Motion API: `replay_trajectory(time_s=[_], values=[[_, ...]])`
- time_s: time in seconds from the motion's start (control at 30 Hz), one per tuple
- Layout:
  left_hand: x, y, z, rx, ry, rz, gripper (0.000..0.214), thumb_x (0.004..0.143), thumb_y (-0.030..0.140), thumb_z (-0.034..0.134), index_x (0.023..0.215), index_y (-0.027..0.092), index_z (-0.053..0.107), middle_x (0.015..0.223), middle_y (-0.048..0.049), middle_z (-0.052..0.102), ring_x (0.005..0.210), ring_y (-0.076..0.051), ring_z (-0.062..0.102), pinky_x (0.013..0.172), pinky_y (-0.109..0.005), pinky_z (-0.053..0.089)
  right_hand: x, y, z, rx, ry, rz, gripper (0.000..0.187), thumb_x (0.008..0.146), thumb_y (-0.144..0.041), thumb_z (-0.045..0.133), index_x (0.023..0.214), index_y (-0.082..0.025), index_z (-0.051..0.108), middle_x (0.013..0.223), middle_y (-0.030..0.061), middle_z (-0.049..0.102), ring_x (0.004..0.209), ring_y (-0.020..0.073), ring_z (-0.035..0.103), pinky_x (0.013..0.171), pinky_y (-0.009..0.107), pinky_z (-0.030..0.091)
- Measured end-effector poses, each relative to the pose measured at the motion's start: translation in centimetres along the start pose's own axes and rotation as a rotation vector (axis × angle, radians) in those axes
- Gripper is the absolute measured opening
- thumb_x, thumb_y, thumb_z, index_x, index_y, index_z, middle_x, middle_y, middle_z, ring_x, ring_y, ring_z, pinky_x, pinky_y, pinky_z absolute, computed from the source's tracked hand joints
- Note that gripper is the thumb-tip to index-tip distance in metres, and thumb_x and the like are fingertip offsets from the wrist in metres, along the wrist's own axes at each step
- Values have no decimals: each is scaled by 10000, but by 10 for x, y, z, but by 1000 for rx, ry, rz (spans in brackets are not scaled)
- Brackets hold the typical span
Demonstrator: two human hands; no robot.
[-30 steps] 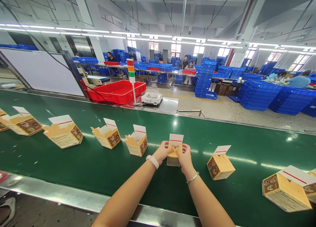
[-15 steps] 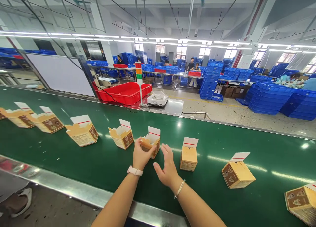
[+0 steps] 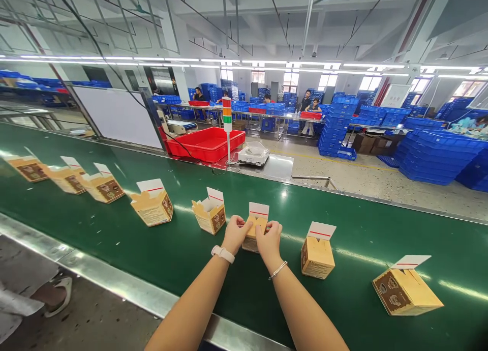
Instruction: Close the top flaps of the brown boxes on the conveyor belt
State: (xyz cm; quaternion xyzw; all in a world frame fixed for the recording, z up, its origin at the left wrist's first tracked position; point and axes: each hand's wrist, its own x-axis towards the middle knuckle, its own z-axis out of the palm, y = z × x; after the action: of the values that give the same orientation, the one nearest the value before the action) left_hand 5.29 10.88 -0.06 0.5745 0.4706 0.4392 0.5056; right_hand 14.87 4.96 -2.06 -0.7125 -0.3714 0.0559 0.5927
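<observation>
Your left hand and right hand were close together, fingers pinching the top flaps of a yellow folding carton from either side; the fingers hid the exact fold. Risk: uneven pressure could have creased the white tuck flap or tipped the carton, which stood unsupported on the green conveyor belt. Contact with the open carton just left of your left hand, or the neighbouring carton to the right, could have knocked either askew. The pinched carton stood directly between your hands, its lower body showing below them.
</observation>
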Motion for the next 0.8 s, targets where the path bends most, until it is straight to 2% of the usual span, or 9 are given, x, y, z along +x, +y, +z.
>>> replay_trajectory(time_s=[0.13, 0.27, 0.37, 0.43, 0.53, 0.6, 0.67, 0.73, 0.8], values=[[8, 4, 6, -21, -124, -143, 324, 589, 189, 750, 754, 188, 471, 637, 43, 546, 585, -126, 575, 605, -274, 494, 8, 15, 4, -44, 54, 118, 243, 625, -271, 593, 771, -266, 399, 817, 43, 505, 779, 246, 533, 716, 374, 468], [7, 12, 16, -14, -229, -209, 318, 579, 125, 749, 744, 189, 485, 624, 30, 566, 590, -140, 590, 620, -290, 506, 12, 24, 1, -57, 76, 172, 265, 591, -265, 576, 782, -268, 393, 812, 43, 511, 775, 252, 542, 680, 360, 463], [0, 20, 21, -9, -226, -203, 300, 613, 149, 735, 812, 183, 512, 723, -9, 605, 653, -155, 603, 667, -313, 511, 14, 22, -9, -50, 97, 163, 274, 617, -317, 567, 830, -251, 408, 872, 77, 512, 837, 279, 540, 719, 395, 465], [-8, 27, 18, 1, -165, -123, 293, 664, 204, 705, 895, 185, 526, 876, -49, 624, 770, -169, 613, 738, -325, 509, 12, 14, -20, -42, 138, 126, 315, 665, -372, 562, 906, -232, 415, 972, 113, 494, 971, 308, 509, 836, 451, 441], [-23, 35, 5, 120, -59, 255, 231, 734, 294, 634, 930, 199, 556, 966, -73, 625, 908, -207, 602, 812, -356, 498, 1, -4, -39, -39, 257, -148, 359, 765, -402, 539, 1031, -211, 390, 1117, 146, 429, 1141, 315, 417, 969, 524, 362], [-29, 36, -10, 250, -46, 567, 151, 762, 311, 592, 876, 214, 584, 908, -72, 636, 914, -224, 602, 835, -382, 494, -8, -16, -48, -53, 317, -430, 341, 818, -368, 526, 1078, -210, 371, 1154, 147, 401, 1160, 301, 411, 963, 543, 375], [-27, 33, -27, 335, 9, 755, 95, 769, 307, 585, 820, 228, 596, 867, -67, 639, 912, -230, 604, 882, -404, 479, -18, -27, -52, -40, 301, -640, 322, 839, -316, 530, 1099, -220, 367, 1153, 135, 408, 1127, 282, 454, 926, 536, 422], [-16, 25, -45, 341, 214, 785, 152, 749, 327, 621, 855, 220, 594, 935, -84, 639, 978, -250, 595, 939, -438, 450, -26, -32, -48, 20, 172, -748, 305, 845, -259, 523, 1113, -233, 379, 1119, 115, 455, 1068, 257, 512, 894, 505, 467], [1, 12, -61, 255, 426, 655, 330, 739, 375, 642, 1008, 199, 567, 1099, -121, 614, 1094, -273, 560, 972, -462, 426, -30, -33, -35, 70, -55, -768, 324, 849, -222, 500, 1157, -237, 402, 1110, 111, 511, 1053, 247, 546, 895, 479, 486]])
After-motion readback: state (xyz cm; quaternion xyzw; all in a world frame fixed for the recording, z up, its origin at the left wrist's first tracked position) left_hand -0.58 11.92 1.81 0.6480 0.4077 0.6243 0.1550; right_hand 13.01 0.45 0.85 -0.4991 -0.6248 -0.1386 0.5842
